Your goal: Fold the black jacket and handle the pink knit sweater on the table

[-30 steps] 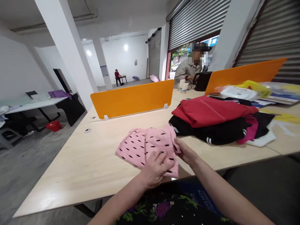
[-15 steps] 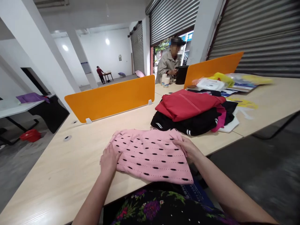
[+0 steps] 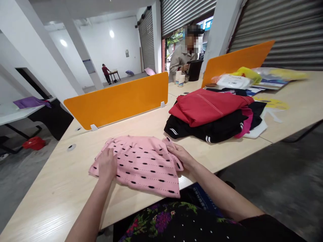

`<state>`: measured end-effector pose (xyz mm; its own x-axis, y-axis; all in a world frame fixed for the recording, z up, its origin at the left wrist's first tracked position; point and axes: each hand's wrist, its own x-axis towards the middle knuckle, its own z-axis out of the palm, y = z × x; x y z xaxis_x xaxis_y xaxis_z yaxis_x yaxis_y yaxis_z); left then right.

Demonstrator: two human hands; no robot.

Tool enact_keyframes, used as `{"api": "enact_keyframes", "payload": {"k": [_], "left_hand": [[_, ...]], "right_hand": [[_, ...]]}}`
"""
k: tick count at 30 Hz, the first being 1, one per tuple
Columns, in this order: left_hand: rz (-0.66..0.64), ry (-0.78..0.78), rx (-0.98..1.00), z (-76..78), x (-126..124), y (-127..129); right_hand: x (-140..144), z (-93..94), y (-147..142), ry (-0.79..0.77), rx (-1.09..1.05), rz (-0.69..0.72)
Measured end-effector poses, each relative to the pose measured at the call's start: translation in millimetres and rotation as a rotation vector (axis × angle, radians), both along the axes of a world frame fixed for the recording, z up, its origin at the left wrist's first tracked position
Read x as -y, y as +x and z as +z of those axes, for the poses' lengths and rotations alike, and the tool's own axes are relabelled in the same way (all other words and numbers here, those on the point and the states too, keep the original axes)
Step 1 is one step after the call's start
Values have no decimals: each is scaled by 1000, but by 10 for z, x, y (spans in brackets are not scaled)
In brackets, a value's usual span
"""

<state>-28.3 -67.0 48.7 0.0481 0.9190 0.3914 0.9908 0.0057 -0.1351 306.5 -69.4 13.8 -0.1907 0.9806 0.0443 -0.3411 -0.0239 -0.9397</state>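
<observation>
A pink garment (image 3: 143, 164) with rows of black dashes and dots lies folded on the table's front edge, its near hem close to my body. My left hand (image 3: 108, 164) is closed on its left part, fingers bent down into the fabric, with a corner of cloth sticking out beyond. At the garment's right side, my right hand (image 3: 180, 155) pinches the edge, thumb and fingers around a turned-over flap. Beyond my right hand rests a pile of clothes, with a red garment (image 3: 209, 106) on top of a black garment (image 3: 202, 131) that has white stripes.
Orange partitions (image 3: 121, 101) stand on the wooden table (image 3: 58, 188). Plastic packages (image 3: 233, 81) and paper cups (image 3: 180, 80) sit at the back right. Across the table a person (image 3: 179, 60) holds a black container (image 3: 194, 70). A red bucket (image 3: 34, 143) is on the floor at left.
Both hands and the pink garment have shifted left on the table. Its right edge is now lifted and folded over by my right hand. The view has tilted slightly.
</observation>
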Motion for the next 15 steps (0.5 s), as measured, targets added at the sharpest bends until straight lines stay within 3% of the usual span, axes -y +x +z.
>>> {"api": "enact_keyframes", "payload": {"k": [2, 3, 7, 10, 15], "left_hand": [[-117, 23, -16, 41, -86, 120], [-114, 23, -16, 50, -156, 153], [139, -98, 93, 13, -523, 36], [245, -245, 172, -31, -724, -153], [268, -311, 187, -25, -720, -312]], "right_hand": [[60, -10, 5, 21, 63, 89], [84, 4, 23, 31, 114, 163], [128, 70, 135, 77, 313, 413], [93, 69, 180, 81, 337, 342], [-140, 72, 193, 138, 427, 7]]}}
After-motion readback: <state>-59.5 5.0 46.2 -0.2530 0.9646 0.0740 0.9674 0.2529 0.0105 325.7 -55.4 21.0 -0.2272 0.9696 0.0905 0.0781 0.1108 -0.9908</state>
